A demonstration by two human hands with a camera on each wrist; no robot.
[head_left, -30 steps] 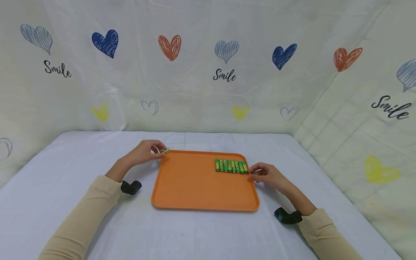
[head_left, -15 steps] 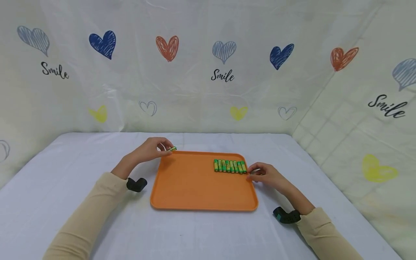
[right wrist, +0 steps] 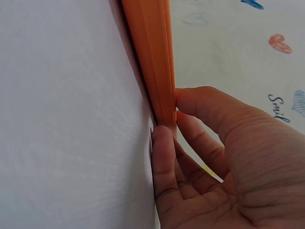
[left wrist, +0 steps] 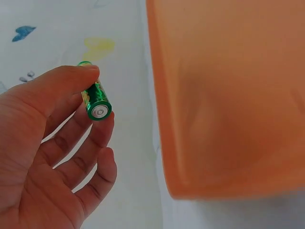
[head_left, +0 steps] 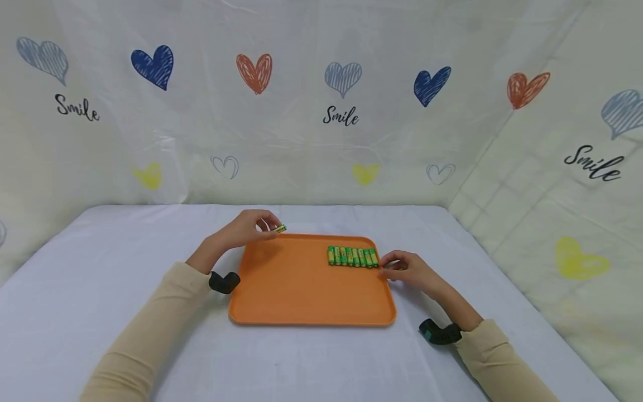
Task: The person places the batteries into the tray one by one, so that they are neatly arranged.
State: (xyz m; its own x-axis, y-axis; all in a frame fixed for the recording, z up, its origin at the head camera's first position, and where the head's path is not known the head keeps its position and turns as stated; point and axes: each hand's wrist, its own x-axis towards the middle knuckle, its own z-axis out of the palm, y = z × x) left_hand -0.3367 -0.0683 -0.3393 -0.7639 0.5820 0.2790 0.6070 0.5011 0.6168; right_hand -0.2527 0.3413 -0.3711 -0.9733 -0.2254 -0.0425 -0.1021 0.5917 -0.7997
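Observation:
My left hand [head_left: 248, 228] pinches a single green-and-yellow battery [left wrist: 97, 102] between thumb and fingers. It is above the far left corner of the orange tray [head_left: 311, 296], and the left wrist view shows one flat metal end of the battery. A row of several similar batteries [head_left: 353, 257] lies side by side in the tray's far right part. At the tray's right rim, my right hand [head_left: 412, 271] grips the edge. In the right wrist view its thumb [right wrist: 190, 98] meets the rim, while other fingers lie along the outer wall, close to the cloth.
A white cloth [head_left: 311, 363] covers the table under the tray. Behind it hangs a pale sheet [head_left: 296, 128] printed with hearts and "Smile" lettering, which continues along the right side. Each wrist carries a black strap-like device [head_left: 224, 282].
My left hand has moved right and slightly away from me with the battery, along the tray's far rim. The right hand keeps its place at the tray's right edge; the row looks the same.

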